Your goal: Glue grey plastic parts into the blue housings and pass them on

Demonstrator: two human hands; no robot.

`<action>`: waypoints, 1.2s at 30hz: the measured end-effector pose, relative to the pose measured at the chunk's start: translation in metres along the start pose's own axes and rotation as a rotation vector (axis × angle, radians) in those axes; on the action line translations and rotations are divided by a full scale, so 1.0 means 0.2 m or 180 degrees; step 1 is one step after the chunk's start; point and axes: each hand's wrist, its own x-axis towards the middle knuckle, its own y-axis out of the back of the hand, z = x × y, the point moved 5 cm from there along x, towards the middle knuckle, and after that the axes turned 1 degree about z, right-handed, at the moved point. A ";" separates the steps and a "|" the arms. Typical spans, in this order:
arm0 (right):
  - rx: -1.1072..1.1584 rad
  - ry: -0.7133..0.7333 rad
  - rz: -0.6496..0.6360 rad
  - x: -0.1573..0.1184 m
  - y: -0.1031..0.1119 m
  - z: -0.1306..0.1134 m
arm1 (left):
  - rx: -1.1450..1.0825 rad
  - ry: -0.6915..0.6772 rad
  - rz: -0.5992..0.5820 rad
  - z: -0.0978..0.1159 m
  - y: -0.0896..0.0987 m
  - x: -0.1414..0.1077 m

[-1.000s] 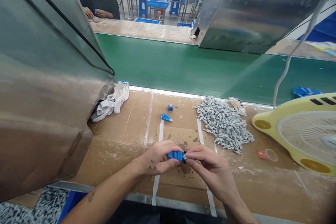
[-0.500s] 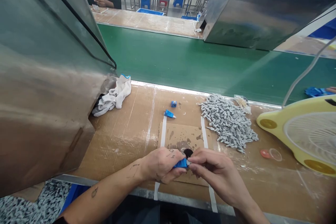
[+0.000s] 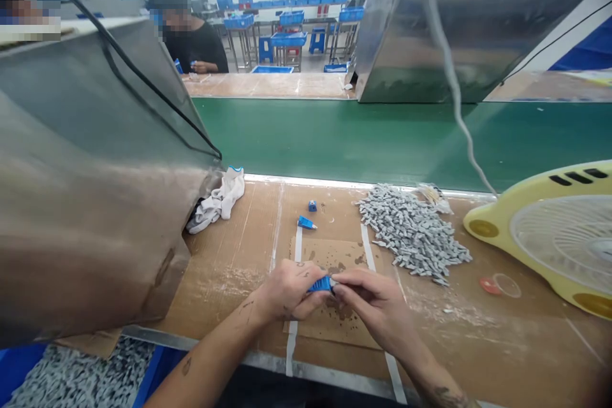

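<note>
My left hand is closed around a ribbed blue plastic piece, whose end points right. At that end, the thumb and fingertips of my right hand pinch a small greyish part; the fingertips partly cover it, and I cannot tell whether it is joined to the blue piece. Both hands are over a cardboard sheet taped to the bench. Beyond them lie a blue piece with a pale tip and a small blue block.
A heap of small grey parts lies right of the cardboard, beside a yellow fan. White gloves rest by the metal housing. A green belt runs behind. Grey parts fill a blue bin below left. Another person sits across.
My view has tilted upward, bringing more of the far room into sight. The hands stay together at the blue piece. A dark round spot beside the fingers is now out of sight.
</note>
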 end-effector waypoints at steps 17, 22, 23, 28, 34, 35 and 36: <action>-0.1305 0.0187 0.0778 -0.32 0.48 0.20 | 0.0349 0.0764 -0.0540 0.00 0.04 0.13; -0.1202 0.0793 0.0034 -0.24 0.32 -0.07 | 0.0054 0.0186 -0.0784 0.24 0.00 0.22; -0.1215 0.0964 -0.0110 -0.22 0.30 -0.12 | 0.0111 0.0034 -0.0785 0.28 0.00 0.23; -0.1999 0.1843 -0.0431 -0.21 0.27 -0.28 | 0.0675 -0.0554 -0.0936 0.38 0.01 0.23; -0.2639 0.2348 -0.0738 -0.24 0.26 -0.36 | 0.0902 -0.0756 -0.0927 0.43 0.03 0.23; -0.2636 0.2382 -0.0775 -0.24 0.26 -0.36 | 0.0872 -0.0792 -0.0951 0.44 0.03 0.23; -0.2611 0.2400 -0.0815 -0.25 0.26 -0.36 | 0.0831 -0.0835 -0.0991 0.44 0.03 0.23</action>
